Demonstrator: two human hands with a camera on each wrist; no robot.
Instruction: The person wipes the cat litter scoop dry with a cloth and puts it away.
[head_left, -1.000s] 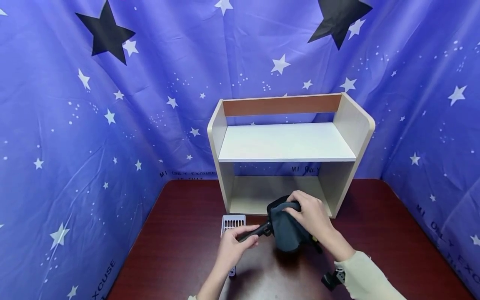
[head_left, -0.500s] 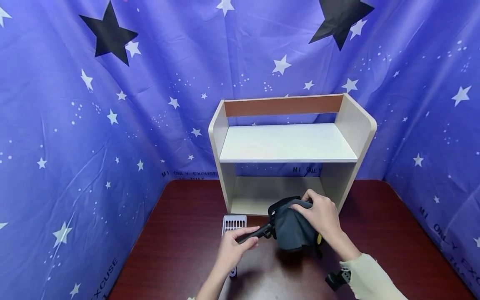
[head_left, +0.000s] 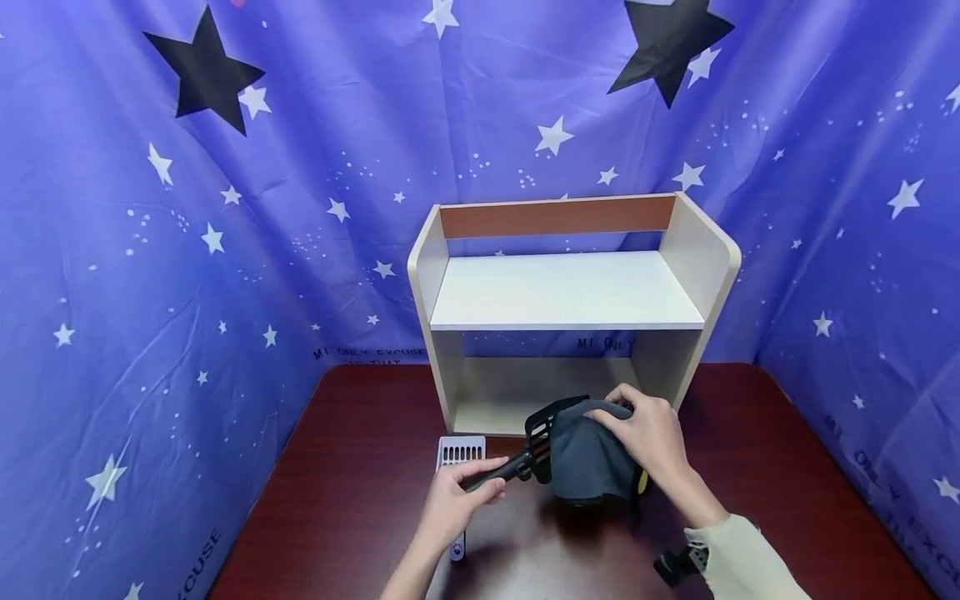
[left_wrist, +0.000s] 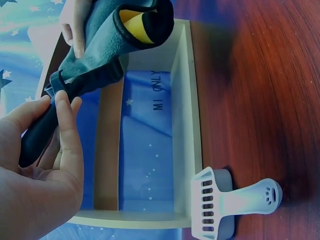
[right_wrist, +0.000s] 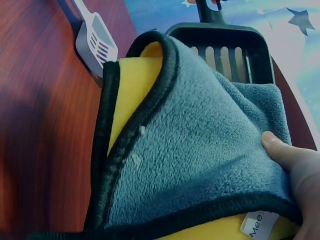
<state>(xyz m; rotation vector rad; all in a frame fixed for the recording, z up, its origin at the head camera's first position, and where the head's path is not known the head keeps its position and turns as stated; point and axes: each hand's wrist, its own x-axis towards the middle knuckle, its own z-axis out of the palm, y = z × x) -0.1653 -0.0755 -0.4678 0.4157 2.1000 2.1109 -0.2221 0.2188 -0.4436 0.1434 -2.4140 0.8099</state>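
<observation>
Above the bench [head_left: 360,475], the left hand [head_left: 447,500] is gripping a black scoop [head_left: 529,461] by its handle, while the right hand [head_left: 651,432] is pinching a grey-and-yellow cloth [head_left: 591,458] over the scoop's right end.

Reads "MI ONLY EXCUSE" above "IS THAT" on the blue curtain [head_left: 360,167], with "EXCUSE" and "ONLY" at its sides. Starts "Mees", then breaks off, on the white tag [right_wrist: 257,222] of the cloth [right_wrist: 200,140]. Shows a paw print on the white scoop [left_wrist: 235,203].

"What is counted?"
"One black scoop [head_left: 525,463] gripped by the left hand [head_left: 456,498], one white scoop [left_wrist: 227,203] below: two."
"Otherwise?"
"One cloth [head_left: 588,458], held by the right hand [head_left: 654,433]; beyond, one shelf unit [head_left: 566,292]."
</observation>
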